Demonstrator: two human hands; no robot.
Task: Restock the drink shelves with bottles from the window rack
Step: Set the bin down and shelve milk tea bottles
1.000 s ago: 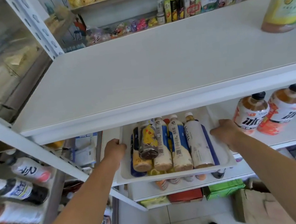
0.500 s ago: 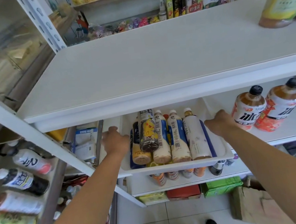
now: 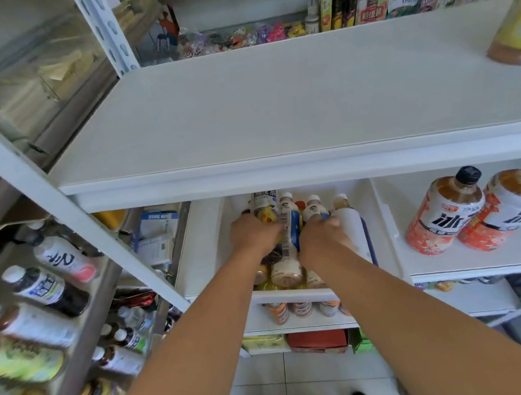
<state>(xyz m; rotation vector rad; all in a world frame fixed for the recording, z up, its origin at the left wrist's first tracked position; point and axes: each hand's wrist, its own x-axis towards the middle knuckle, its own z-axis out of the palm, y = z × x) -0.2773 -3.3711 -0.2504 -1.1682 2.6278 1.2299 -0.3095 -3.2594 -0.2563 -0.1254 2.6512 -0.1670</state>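
Both hands reach under the upper shelf (image 3: 273,102) into a white tray (image 3: 207,257) of lying bottles.

- Left hand (image 3: 254,236): fingers curled round the yellow-label bottle (image 3: 265,213), whose neck shows just beyond the knuckles.
- Right hand (image 3: 320,237): touching the left hand's side, fingers curled over the cream bottle (image 3: 315,208). Grip underneath is hidden.
- White bottle (image 3: 352,228): against the right fingertips, on the outer side.
- Two orange bottles (image 3: 443,213): upright, well right of the right hand.
- Window rack (image 3: 80,323): far left of the left hand, stocked.
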